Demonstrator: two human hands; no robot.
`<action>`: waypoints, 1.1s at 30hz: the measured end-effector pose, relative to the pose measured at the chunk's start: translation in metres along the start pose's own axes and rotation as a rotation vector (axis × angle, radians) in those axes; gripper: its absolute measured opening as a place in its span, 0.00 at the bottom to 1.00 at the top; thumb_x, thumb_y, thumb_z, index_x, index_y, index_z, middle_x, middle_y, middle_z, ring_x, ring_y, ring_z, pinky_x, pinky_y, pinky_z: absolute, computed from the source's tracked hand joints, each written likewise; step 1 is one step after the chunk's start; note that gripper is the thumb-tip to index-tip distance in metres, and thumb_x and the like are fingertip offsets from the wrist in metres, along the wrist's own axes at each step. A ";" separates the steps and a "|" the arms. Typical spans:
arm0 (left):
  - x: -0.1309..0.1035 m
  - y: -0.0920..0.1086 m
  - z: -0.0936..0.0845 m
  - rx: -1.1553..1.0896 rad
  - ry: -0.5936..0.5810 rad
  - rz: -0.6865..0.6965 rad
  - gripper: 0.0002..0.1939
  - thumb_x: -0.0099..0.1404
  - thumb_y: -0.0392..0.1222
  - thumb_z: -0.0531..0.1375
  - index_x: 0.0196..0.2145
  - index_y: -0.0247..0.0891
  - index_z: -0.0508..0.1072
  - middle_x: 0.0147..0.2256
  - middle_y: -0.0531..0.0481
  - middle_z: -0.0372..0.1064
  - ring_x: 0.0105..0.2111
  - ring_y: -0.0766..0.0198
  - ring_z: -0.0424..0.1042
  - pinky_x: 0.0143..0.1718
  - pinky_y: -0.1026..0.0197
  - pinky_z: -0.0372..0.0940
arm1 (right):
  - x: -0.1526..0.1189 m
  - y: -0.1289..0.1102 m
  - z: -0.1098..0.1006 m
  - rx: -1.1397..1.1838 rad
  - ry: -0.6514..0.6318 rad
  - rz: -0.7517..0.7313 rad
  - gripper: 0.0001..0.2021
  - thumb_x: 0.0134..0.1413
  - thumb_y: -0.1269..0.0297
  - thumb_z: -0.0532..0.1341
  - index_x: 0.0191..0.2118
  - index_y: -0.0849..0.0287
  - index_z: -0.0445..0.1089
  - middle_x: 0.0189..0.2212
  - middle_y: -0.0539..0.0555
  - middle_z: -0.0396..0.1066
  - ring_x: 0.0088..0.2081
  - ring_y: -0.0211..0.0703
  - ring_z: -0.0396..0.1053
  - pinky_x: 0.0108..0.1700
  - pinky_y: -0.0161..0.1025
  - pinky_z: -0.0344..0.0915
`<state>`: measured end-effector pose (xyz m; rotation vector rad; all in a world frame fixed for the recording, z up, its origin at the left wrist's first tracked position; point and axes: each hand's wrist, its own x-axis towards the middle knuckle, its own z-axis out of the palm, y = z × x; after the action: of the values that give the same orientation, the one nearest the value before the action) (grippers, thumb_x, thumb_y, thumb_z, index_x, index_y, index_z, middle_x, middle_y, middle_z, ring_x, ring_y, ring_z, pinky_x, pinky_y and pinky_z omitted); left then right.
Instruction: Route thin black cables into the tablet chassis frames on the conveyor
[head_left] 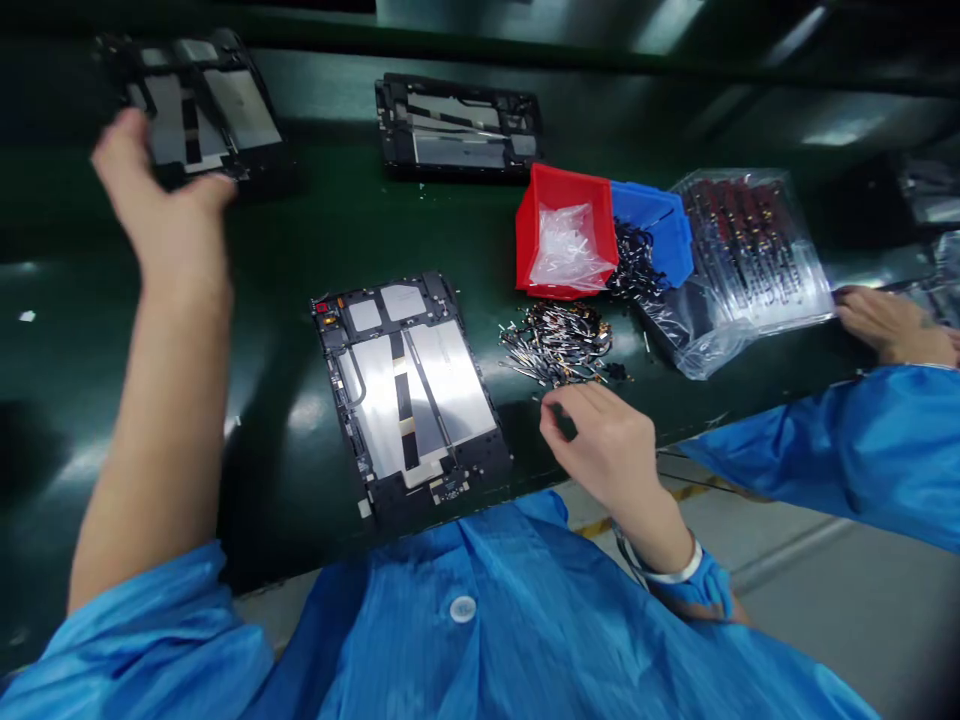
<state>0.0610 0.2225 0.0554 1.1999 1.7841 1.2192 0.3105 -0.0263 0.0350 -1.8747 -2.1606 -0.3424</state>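
Note:
My left hand (169,205) reaches out at the upper left, thumb and fingers spread, at the near edge of an opened tablet-like device (244,105). Whether it touches the device is unclear. My right hand (604,440) has thumb and forefinger pinched together beside a pile of small cables (562,340); anything between the fingertips is too small to make out. Between my hands a larger opened device (442,380) lies flat, showing silver battery panels and a black ribbon.
Behind the pile stand a red bin (529,235) with clear plastic pieces and a blue bin (679,240) with black cables. Clear trays (780,250) lie to the right, near another person's hand (892,325). Another device (461,125) lies at the back.

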 end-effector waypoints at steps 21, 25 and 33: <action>-0.152 -0.009 0.015 -0.324 -1.198 -0.103 0.06 0.61 0.30 0.57 0.36 0.33 0.73 0.24 0.51 0.72 0.23 0.66 0.75 0.16 0.71 0.61 | 0.051 -0.019 0.000 0.245 0.312 -0.203 0.04 0.57 0.71 0.61 0.38 0.62 0.73 0.32 0.55 0.78 0.32 0.42 0.72 0.33 0.38 0.69; -0.157 -0.013 0.014 -0.222 -1.108 0.107 0.11 0.62 0.29 0.56 0.37 0.37 0.76 0.27 0.50 0.75 0.28 0.63 0.77 0.22 0.68 0.66 | 0.051 -0.026 0.003 0.066 0.266 -0.209 0.07 0.58 0.70 0.59 0.36 0.60 0.75 0.30 0.54 0.78 0.30 0.41 0.71 0.31 0.38 0.66; -0.143 -0.017 0.022 -0.404 -1.174 -0.310 0.15 0.59 0.31 0.57 0.45 0.29 0.72 0.28 0.44 0.77 0.26 0.59 0.77 0.19 0.67 0.64 | 0.073 0.018 0.005 0.112 0.244 0.042 0.12 0.57 0.72 0.56 0.42 0.59 0.76 0.33 0.57 0.76 0.35 0.46 0.70 0.36 0.42 0.66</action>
<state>0.1266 0.0940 0.0352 0.9953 0.7430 0.4378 0.3182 0.0458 0.0552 -1.7167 -1.9368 -0.4090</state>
